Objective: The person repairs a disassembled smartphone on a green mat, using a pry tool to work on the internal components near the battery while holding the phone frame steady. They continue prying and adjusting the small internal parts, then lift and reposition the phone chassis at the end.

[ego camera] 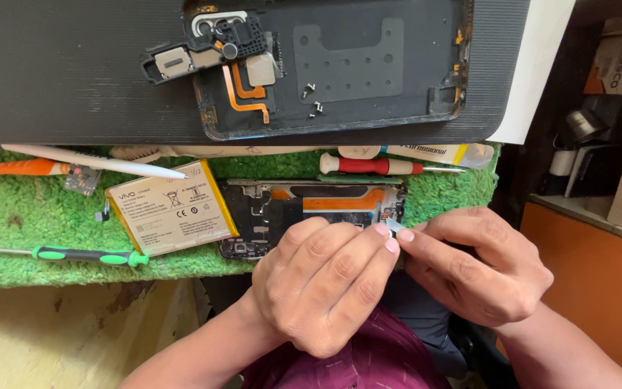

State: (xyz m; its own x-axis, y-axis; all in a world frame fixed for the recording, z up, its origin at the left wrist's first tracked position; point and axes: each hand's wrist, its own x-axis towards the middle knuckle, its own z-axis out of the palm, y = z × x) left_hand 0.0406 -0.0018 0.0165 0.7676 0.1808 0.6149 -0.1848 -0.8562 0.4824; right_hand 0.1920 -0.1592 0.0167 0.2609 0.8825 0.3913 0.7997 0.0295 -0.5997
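Note:
My left hand (325,284) and my right hand (480,270) meet fingertip to fingertip over the near edge of an opened phone body (311,209), which lies on a green fuzzy mat (30,223). Between the fingertips sits a tiny silvery part (392,226), pinched from both sides. The hands hide the phone's lower right portion. A white-and-yellow phone battery (170,209) lies just left of the phone.
A black phone back cover (340,68) with small screws (312,99) and loose modules rests on a dark ribbed mat (73,72). A red screwdriver (368,166), a green-handled screwdriver (73,254), a white stylus and an orange tool lie around. Boxes stand on shelves at right.

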